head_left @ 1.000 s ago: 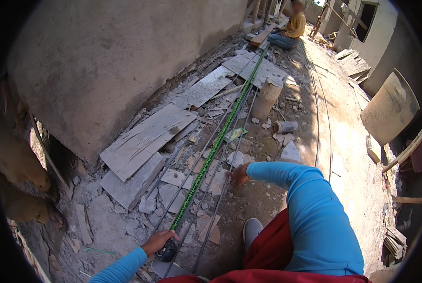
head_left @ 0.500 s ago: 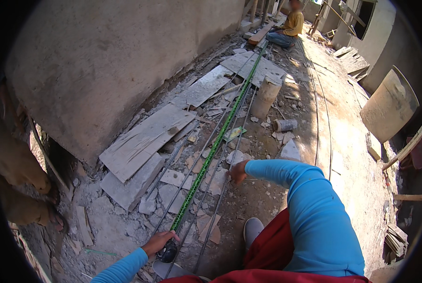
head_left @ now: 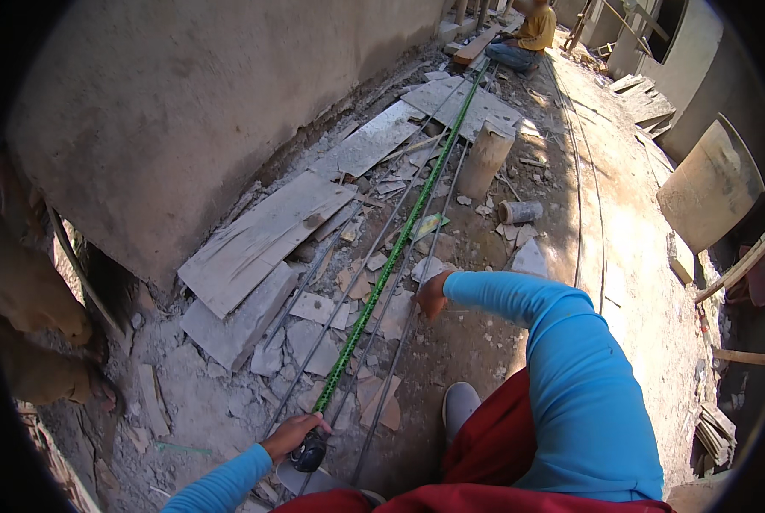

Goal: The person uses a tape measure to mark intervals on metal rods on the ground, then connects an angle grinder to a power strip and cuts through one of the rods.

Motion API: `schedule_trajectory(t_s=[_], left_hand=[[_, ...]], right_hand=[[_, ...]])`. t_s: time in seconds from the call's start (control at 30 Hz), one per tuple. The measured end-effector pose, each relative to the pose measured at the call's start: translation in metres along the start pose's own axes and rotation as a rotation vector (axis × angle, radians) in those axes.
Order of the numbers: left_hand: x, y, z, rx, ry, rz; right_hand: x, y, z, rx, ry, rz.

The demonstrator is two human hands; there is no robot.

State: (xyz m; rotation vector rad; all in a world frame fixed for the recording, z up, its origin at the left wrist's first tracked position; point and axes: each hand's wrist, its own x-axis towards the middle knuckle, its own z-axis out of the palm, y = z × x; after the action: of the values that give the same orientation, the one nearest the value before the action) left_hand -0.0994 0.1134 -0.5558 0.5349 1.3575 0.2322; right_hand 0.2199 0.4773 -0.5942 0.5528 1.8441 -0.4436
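Note:
In my left hand (head_left: 290, 436) is the black case of a tape measure (head_left: 311, 452), held low near my shoe. Its bright green blade (head_left: 400, 248) runs out straight and far ahead, lying along thin steel bars toward a person who sits on the ground. My right hand (head_left: 432, 297) reaches down with curled fingers around the rightmost steel bar (head_left: 388, 386) of this bundle; the fingertips are partly hidden. The bars and blade pass over broken tiles and rubble.
Flat boards (head_left: 267, 239) and a concrete slab (head_left: 237, 321) lie beside the left wall (head_left: 211, 111). A short round post (head_left: 486, 158) and a can (head_left: 520, 212) stand right of the bars. Farther right are two long rods (head_left: 578, 188) and a curved sheet (head_left: 712, 184). A person (head_left: 528, 43) sits ahead.
The view has shifted slightly, and my left hand with the tape case sits a little higher and farther right. Both hands keep their hold; the blade stays stretched out.

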Motion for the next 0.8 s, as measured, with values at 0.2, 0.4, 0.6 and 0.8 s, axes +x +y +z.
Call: schedule_trajectory(t_s=[0.2,0.4,0.6,0.8], left_hand=[[0.008,-0.014,0.007,0.061,0.014,0.041],[0.01,-0.011,0.013,0.058,0.002,-0.038],[0.018,-0.016,0.013,0.077,0.0,-0.016],[0.019,-0.024,0.008,0.015,-0.005,-0.04]], right_hand=[[-0.004,0.0,-0.007,0.012,0.016,-0.009],[0.003,-0.004,-0.007,0.003,0.009,-0.044],[0.036,0.006,0.008,-0.027,0.022,-0.069],[0.042,0.006,0.012,0.001,0.141,-0.035]])
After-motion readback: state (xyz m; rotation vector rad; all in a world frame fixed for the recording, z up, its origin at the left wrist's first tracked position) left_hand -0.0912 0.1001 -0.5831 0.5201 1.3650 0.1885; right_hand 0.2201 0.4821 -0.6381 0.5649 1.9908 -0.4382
